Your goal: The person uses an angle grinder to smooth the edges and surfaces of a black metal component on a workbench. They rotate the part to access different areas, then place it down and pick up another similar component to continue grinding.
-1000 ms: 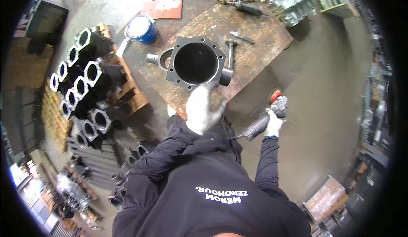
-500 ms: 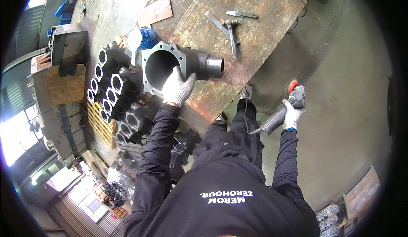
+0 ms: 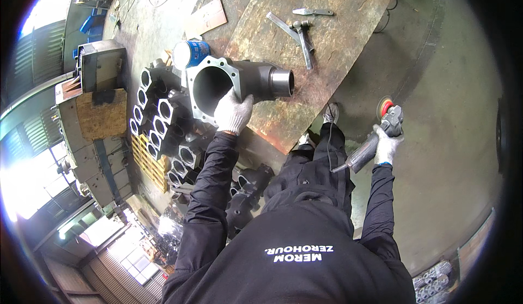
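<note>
Rusty bench [image 3: 338,48]: left hand [image 3: 233,111] grips grey housing [image 3: 239,83] beside blue can [image 3: 190,53]; right hand [image 3: 388,146] clasps grinder [image 3: 376,138]

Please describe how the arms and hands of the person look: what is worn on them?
Both arms are covered by long black sleeves of a dark top. The left hand and the right hand each wear a white knitted work glove. A thin blue cuff edge shows at the right wrist. No markings are visible on the sleeves.

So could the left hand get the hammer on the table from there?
Probably yes, with a stretch. The left hand rests on the metal housing, and the hammer lies beyond it on the bare table. Nothing blocks the way but the housing, and the hand would have to let go.
</note>
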{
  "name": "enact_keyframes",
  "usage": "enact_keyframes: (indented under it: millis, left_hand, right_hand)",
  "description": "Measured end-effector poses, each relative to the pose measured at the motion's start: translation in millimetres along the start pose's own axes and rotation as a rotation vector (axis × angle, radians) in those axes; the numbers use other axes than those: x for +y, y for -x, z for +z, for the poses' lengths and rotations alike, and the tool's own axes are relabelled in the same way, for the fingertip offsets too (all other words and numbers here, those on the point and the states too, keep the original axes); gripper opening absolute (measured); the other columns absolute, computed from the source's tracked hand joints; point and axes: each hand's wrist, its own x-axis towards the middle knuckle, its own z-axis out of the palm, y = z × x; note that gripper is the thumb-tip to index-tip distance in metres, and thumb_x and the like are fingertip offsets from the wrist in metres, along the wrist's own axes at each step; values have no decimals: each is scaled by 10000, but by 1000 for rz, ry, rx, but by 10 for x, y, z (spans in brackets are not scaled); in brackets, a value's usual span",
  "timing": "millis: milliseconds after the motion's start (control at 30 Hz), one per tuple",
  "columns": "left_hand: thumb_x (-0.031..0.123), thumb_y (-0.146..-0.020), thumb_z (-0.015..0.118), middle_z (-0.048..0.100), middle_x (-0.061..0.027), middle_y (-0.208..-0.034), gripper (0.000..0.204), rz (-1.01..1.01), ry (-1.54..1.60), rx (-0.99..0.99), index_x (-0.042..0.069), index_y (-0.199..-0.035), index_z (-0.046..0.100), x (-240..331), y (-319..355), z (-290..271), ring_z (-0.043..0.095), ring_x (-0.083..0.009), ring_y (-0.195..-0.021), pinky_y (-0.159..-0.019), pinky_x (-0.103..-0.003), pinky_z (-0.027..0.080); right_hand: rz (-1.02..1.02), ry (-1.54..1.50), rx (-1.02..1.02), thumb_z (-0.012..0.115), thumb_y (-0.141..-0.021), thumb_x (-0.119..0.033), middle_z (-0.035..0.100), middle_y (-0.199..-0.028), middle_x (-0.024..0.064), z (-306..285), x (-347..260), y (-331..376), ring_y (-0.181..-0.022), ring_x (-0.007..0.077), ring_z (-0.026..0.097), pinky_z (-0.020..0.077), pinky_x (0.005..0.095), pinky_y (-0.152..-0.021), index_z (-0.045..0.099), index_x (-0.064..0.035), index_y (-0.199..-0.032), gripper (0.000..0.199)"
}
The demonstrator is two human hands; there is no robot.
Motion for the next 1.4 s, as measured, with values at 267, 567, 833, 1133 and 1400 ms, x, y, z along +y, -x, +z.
enact_keyframes:
  millis: [267, 567, 833, 1133, 1400]
  left_hand:
    - [295, -768, 712, 722, -190, -808, 262, 143, -83, 55, 66, -896, 719, -126, 37, -8, 713, -391, -808, -755, -453, 569]
    - [262, -735, 759, 658, -153, -738, 230, 563, -218, -228, 98, -832, 631, -717, 534, -201, 683, -377, -724, -647, -487, 532]
    - [339, -695, 875, 630, -76, -851, 489, 434, -75, 250, 74, -1042, 654, -542, 1032, 99, 635, -287, -819, -772, -404, 494]
    - [353, -717, 863, 635, -43, -746, 353, 528, -163, 228, 134, -924, 679, -669, 553, -245, 643, -265, -697, -675, -398, 502]
    - [377, -913, 738, 634, -156, -760, 339, 261, -202, 418, 58, -889, 628, -874, -737, -844, 641, -381, -724, -661, -456, 502]
  right_hand:
    - [-137, -34, 17, 832, -705, 81, 507, -1267, 206, 64, -230, 340, -849, 277, 675, 607, 435, -702, 244, -81, -1465, 975]
    - [-44, -74, 55, 818, -710, 88, 525, -1247, 211, 46, -242, 563, -807, 284, 683, 613, 444, -666, 189, -111, -1492, 1023]
    - [-47, -46, 48, 839, -698, 76, 511, -1275, 210, 205, -129, 500, -869, 261, 678, 600, 430, -775, 218, -63, -1496, 1021]
    - [-42, 104, -23, 869, -694, 23, 461, -1424, 186, 634, -404, 418, -1267, 311, 528, 476, 450, -1058, 217, -41, -1523, 1056]
    - [-190, 242, -199, 884, -683, 11, 439, -1418, 184, 1059, -726, -165, -1267, 285, 511, 446, 415, -1074, 266, -15, -1492, 1018]
